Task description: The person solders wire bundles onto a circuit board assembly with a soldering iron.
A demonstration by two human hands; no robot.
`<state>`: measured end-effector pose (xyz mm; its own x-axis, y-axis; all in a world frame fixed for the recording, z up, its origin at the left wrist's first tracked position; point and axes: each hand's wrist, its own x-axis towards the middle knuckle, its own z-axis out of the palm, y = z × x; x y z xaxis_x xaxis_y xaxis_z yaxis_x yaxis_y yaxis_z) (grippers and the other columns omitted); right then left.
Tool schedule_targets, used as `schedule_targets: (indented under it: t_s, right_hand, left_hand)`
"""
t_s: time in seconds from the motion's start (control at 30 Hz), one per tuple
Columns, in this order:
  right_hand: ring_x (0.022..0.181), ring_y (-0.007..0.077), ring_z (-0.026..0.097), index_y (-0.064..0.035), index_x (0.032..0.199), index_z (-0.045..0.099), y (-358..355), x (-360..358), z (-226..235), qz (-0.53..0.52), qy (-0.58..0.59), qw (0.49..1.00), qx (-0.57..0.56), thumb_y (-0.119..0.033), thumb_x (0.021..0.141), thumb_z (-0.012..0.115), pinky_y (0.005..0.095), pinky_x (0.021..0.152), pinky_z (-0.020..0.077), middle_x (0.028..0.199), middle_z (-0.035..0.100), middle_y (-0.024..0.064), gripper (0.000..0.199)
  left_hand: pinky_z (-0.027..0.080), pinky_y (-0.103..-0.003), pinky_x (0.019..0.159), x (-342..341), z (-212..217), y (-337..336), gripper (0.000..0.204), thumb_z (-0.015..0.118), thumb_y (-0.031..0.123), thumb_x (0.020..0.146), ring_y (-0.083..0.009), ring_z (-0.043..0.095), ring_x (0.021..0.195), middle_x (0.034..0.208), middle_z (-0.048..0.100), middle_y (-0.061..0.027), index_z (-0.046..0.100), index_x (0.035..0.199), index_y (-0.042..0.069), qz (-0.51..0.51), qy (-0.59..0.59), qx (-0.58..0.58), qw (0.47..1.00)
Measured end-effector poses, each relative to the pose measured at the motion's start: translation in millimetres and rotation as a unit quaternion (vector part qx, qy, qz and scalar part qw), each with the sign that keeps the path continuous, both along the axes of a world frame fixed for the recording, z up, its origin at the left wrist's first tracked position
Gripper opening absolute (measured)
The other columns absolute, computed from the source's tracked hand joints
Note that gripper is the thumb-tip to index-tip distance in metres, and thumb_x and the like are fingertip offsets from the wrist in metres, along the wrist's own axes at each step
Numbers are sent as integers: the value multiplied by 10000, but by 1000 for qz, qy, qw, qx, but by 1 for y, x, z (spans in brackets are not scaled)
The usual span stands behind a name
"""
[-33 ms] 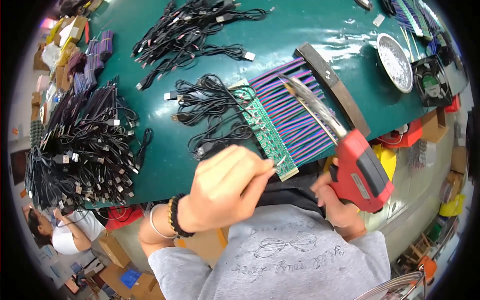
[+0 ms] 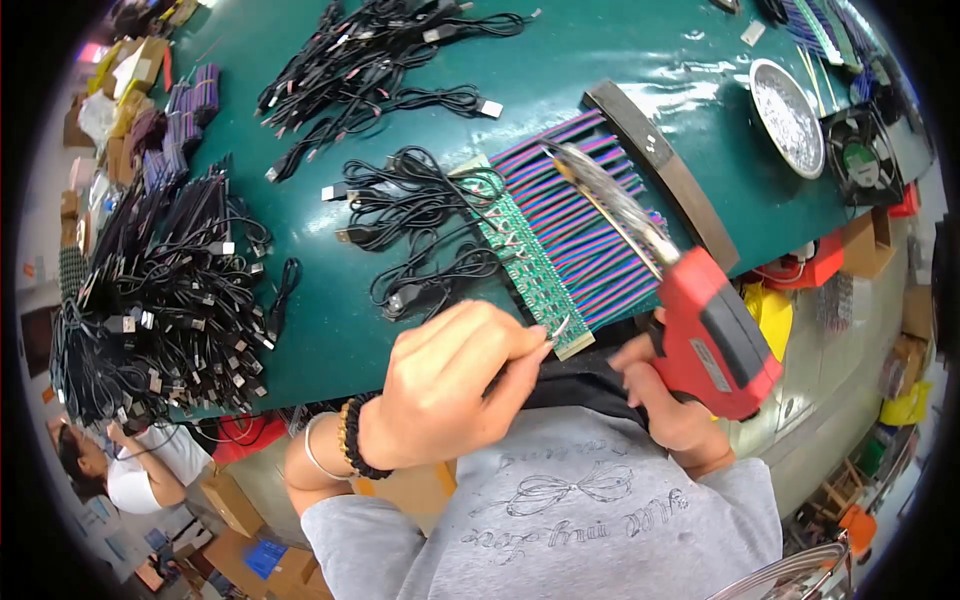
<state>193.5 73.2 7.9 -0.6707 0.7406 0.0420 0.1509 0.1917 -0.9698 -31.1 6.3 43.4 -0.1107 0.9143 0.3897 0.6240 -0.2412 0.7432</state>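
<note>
A green circuit board strip (image 2: 530,262) lies on the table, with rows of blue, purple and red wires (image 2: 575,225) running from its right side. Several coiled black USB cables (image 2: 410,215) reach its left side. My left hand (image 2: 450,385) is closed in a pinch at the board's near end, beside a short pale sliver; what the fingertips hold is too small to name. My right hand (image 2: 670,400) grips a red and black soldering gun (image 2: 720,340). Its long metal barrel slants over the wires, partly hiding them, its tip up and left.
A dark metal bar (image 2: 660,165) lies along the wires' far ends. Piles of black cables (image 2: 170,300) fill the left table edge and the back (image 2: 360,70). A round metal bowl (image 2: 787,118) and a small fan (image 2: 860,160) stand right. A person (image 2: 140,465) sits lower left.
The soldering gun has shifted slightly left and toward the board. My left hand stays pinched at the board's near end. The whole view has moved slightly.
</note>
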Motion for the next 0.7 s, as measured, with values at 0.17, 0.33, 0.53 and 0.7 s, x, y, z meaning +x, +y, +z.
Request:
schedule_targets:
  t_s: [0.17,0.33,0.53,0.7]
  right_hand:
    - [797,114,596,-26,1086,610,9,-22,14,48,-60,979,-187,-23,903,621,254,697,476,906,617,51,183]
    - [707,84,542,-8,1052,610,5,-27,3,35,10,988,-151,-17,915,605,239,640,445,854,598,36,137]
    - [640,77,516,-2,998,619,4,-28,4,44,36,986,-159,-3,906,609,235,588,414,800,589,30,92]
    - [694,99,578,4,987,617,6,-28,11,30,11,980,-196,5,888,624,246,625,459,809,606,48,99]
  left_hand:
    - [448,-302,460,14,-15,-5,189,736,-60,684,-210,582,562,692,573,-82,614,822,-17,-32,-9,-14,999]
    - [439,-291,453,16,-26,-7,193,736,-50,674,-193,571,555,693,565,-64,620,823,-8,-64,-8,1,998]
    - [386,-266,415,18,-35,-9,205,731,-22,650,-147,516,513,705,570,-43,618,819,3,-41,110,70,991]
    - [348,-243,405,19,-36,-12,188,722,-17,658,-130,499,502,708,573,-44,611,807,11,-34,155,113,981]
